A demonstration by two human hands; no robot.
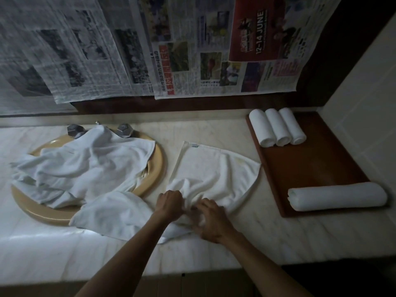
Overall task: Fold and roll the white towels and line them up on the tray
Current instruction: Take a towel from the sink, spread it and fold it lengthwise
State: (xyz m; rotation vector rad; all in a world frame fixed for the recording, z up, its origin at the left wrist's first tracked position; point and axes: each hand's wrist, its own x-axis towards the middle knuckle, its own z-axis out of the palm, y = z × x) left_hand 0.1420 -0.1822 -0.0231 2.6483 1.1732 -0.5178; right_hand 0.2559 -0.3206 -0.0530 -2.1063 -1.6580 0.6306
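A: Both hands, left (170, 203) and right (211, 219), bunch the near edge of the towel (214, 168) on the counter (246, 239), left of the tray (310, 166).
B: Bunched like that, it may roll crooked and loose.

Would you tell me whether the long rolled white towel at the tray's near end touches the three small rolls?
Apart. The head view shows bare brown wooden tray between the long roll and the three small rolls.
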